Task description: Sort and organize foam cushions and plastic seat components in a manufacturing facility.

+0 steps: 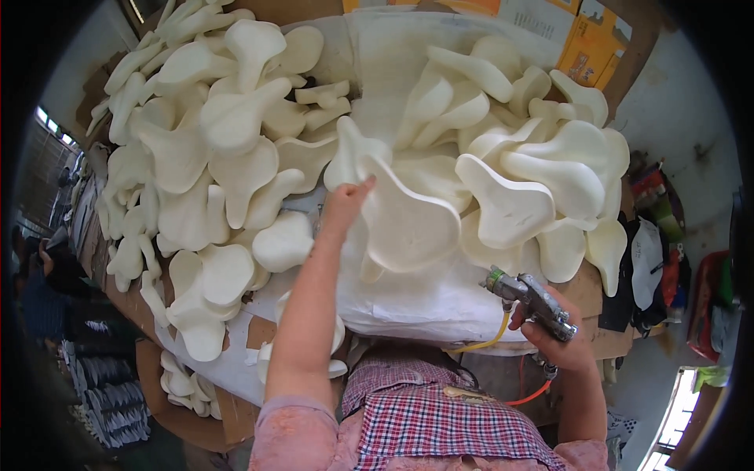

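Note:
My left hand point(345, 202) is closed on the narrow nose of a cream-coloured foam bicycle saddle pad point(412, 228), whose hollow side faces me. The pad stands tilted over the white-covered table, in front of other pads. In my right hand point(561, 334), at the table's near right edge, is a metal spray gun point(534, 302) with its nozzle end pointing up and left. A yellow hose point(487, 343) and an orange hose point(534, 395) run from the gun. Another saddle pad point(506, 206) rests to the right of the held one.
A large heap of saddle pads point(236, 122) covers the table's left side, and a second pile point(569, 161) lies at the right. Yellow cardboard point(593, 47) stands at the back. Below the left edge, a box point(161, 377) contains more pads. Assorted items hang along the right wall.

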A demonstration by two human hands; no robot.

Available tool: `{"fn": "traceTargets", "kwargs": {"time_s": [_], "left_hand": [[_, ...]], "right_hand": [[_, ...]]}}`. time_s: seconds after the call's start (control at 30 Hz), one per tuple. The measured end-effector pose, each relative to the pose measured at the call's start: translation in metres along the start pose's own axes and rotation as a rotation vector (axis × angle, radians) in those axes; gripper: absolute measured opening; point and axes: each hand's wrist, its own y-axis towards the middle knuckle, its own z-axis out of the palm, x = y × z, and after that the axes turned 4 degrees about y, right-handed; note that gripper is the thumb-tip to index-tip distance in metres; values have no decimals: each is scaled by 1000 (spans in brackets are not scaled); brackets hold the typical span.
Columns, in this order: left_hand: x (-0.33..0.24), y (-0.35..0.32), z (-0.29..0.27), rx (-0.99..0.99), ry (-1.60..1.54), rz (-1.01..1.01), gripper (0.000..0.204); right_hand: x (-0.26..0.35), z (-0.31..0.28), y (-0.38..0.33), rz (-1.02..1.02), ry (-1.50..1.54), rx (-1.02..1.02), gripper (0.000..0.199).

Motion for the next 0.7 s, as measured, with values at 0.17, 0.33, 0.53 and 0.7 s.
{"fn": "traceTargets", "kwargs": {"time_s": [0.17, 0.33, 0.53, 0.7], "left_hand": [[79, 8, 63, -51, 261, 571, 82], [80, -6, 53, 31, -71, 71, 64], [70, -34, 52, -17, 66, 173, 45], [60, -44, 9, -40, -166, 61, 39]], "right_hand": [[2, -10, -9, 9, -45, -20, 50], [2, -34, -33, 104, -166, -30, 50], [21, -29, -22, -34, -116, -102, 48], [32, -30, -18, -166, 44, -47, 51]]}}
